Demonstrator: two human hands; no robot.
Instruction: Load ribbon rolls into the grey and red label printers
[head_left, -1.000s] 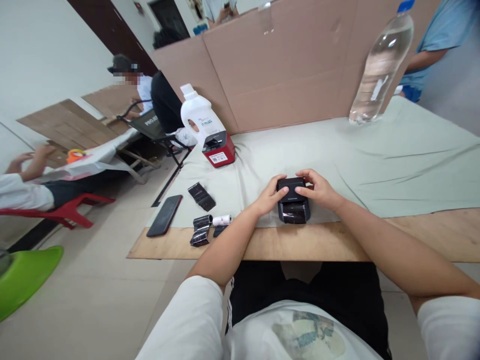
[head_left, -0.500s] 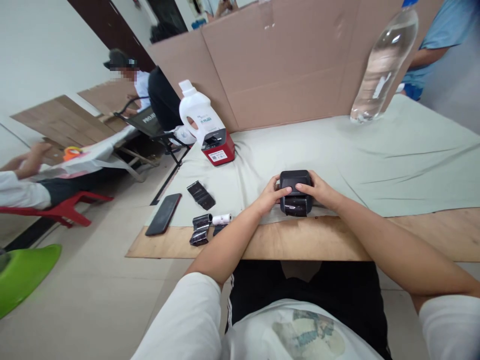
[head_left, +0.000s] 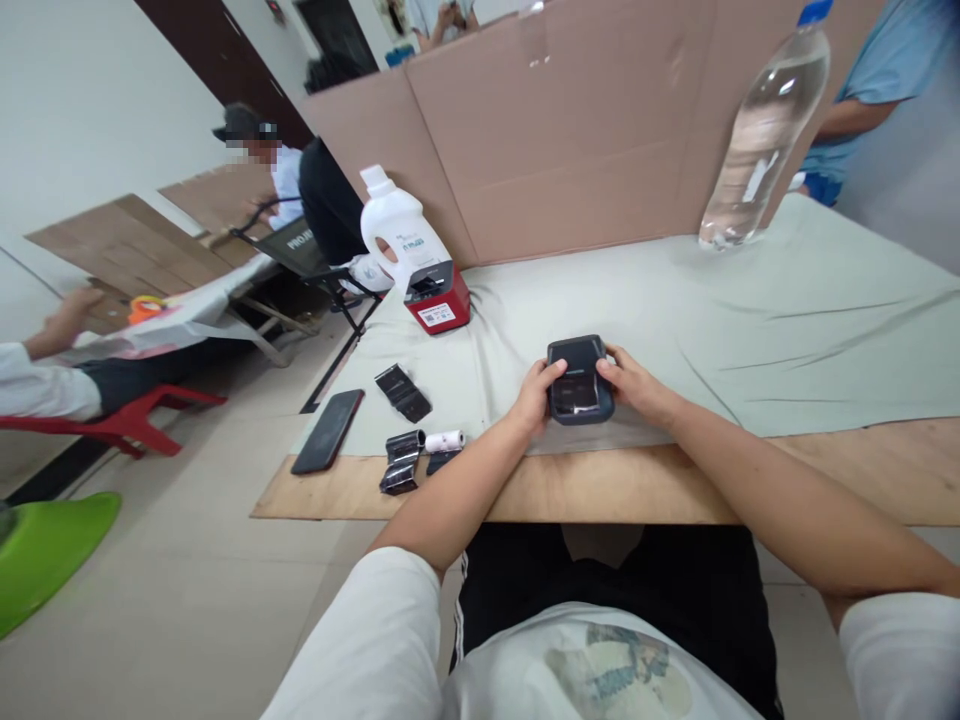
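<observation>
Between both hands is a small black boxy device, which looks like a portable label printer, with a glossy dark panel on its near half. My left hand wraps its left side, thumb on the upper edge. My right hand grips the right side, thumb also on top. To the left lie a white paper roll, a curled glossy black strip and another folded black strip. A dark phone rests at the table's left edge.
A red-and-black box-shaped device stands before a white jug. A tall clear bottle is at the back right. Behind the cloth-covered table rises a cardboard partition. Other people sit beyond, left and right.
The black device has turned so its broad top face and glossy panel show more fully. Both hands have shifted slightly left with it, and the thumbs have moved apart to its sides.
</observation>
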